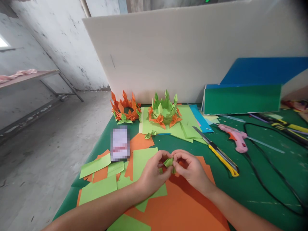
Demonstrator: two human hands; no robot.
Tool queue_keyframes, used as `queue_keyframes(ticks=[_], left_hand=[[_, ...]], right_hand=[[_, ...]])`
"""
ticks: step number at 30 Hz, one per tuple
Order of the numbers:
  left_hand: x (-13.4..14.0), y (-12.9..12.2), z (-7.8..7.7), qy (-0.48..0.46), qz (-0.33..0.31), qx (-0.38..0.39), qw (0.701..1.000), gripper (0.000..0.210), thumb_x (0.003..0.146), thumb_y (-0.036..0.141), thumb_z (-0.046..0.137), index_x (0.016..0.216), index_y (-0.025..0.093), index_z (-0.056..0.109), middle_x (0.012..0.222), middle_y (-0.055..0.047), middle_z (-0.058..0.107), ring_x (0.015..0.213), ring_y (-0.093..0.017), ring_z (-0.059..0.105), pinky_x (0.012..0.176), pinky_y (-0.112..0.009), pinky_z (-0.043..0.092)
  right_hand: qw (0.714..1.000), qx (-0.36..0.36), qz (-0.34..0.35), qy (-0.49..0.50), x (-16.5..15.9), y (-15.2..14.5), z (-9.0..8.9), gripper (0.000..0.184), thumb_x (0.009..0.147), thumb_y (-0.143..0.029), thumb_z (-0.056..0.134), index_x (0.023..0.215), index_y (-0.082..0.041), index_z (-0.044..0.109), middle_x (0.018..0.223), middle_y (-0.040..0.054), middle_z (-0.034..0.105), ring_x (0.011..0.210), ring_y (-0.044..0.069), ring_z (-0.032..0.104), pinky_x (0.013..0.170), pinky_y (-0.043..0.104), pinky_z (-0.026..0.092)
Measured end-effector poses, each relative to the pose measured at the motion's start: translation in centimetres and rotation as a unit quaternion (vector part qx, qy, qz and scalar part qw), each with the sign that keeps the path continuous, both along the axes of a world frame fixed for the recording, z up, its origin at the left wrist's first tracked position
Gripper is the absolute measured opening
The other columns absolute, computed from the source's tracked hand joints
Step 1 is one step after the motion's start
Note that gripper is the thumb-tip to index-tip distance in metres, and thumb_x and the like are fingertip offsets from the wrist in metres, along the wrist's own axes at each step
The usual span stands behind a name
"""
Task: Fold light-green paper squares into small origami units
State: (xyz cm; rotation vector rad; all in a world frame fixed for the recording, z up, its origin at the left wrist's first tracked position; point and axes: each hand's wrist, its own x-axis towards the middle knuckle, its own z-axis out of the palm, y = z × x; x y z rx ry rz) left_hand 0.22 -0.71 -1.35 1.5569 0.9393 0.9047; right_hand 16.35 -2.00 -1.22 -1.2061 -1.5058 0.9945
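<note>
My left hand (155, 171) and my right hand (190, 170) pinch a small folded green paper piece (168, 162) between their fingertips, partly covered by the fingers. Below them lies a large orange paper sheet (183, 205). Green paper sheets (98, 191) and orange scraps overlap to the left. Farther back stand an orange folded-paper crown (125, 107) and a green folded-paper crown (165, 110) trimmed with orange paper flowers. Two tiny green folded pieces (150, 134) rest in front of the crowns.
On the right lie a yellow utility knife (222, 157) with its blade out and a pink glue gun (234, 136) with a looping black cord (262, 189). A blurred phone-sized box (119, 143) sits at left. Behind are a green board (243, 99) and a tall white panel (156, 54).
</note>
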Motion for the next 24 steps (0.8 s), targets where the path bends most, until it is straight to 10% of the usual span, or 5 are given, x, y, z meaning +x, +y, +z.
queue_keyframes(ticks=[24], left_hand=[[-0.34, 0.14, 0.21, -0.053, 0.028, -0.084, 0.995, 0.016, 0.085, 0.031, 0.060, 0.090, 0.022, 0.049, 0.076, 0.004, 0.047, 0.066, -0.009, 0.049, 0.059, -0.020, 0.046]], right_hand=[[0.990, -0.080, 0.061, 0.103, 0.14, 0.08, -0.28, 0.021, 0.086, -0.038, 0.062, 0.080, -0.022, 0.049, 0.071, -0.0037, 0.043, 0.059, 0.010, 0.043, 0.050, 0.021, 0.041]])
